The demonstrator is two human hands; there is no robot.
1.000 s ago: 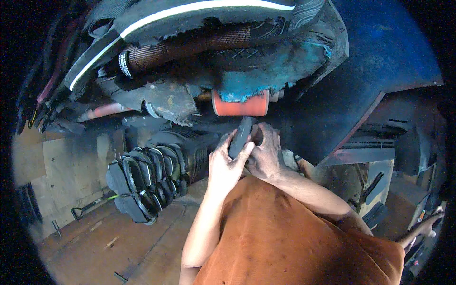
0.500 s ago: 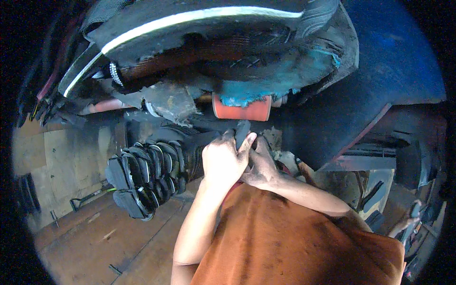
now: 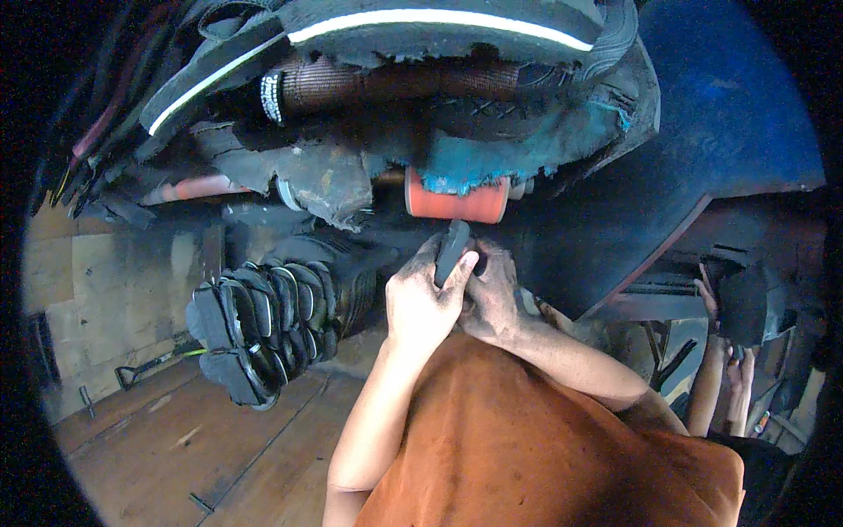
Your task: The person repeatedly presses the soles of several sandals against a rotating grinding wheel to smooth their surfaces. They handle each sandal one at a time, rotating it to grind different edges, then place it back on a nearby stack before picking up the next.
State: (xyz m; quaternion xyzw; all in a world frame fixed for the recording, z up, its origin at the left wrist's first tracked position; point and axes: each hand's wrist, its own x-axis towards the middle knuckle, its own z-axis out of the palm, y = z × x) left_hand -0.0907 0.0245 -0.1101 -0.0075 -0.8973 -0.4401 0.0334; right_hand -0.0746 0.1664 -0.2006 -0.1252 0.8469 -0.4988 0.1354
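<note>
My left hand [image 3: 426,294] and my right hand [image 3: 492,290] are close together, both closed on a dark grey piece [image 3: 452,246], perhaps a shoe sole, held on edge and tilted. Its top end sits just below a red abrasive roller [image 3: 452,204] with a slight gap visible. A torn turquoise and grey cover [image 3: 492,149] hangs over the top of the roller. Parts of my fingers are hidden behind the piece and each other.
Dark shoe soles with white stripes [image 3: 439,25] lie above. More are stacked [image 3: 255,316] at left, over brown flooring [image 3: 176,457]. A blue-black machine panel [image 3: 720,114] stands right. Another person's hands [image 3: 738,378] are at lower right, near a dark piece.
My hands still grip the piece below the roller, with only small shifts in position and tilt. The other person's arms have moved up and left at the right side.
</note>
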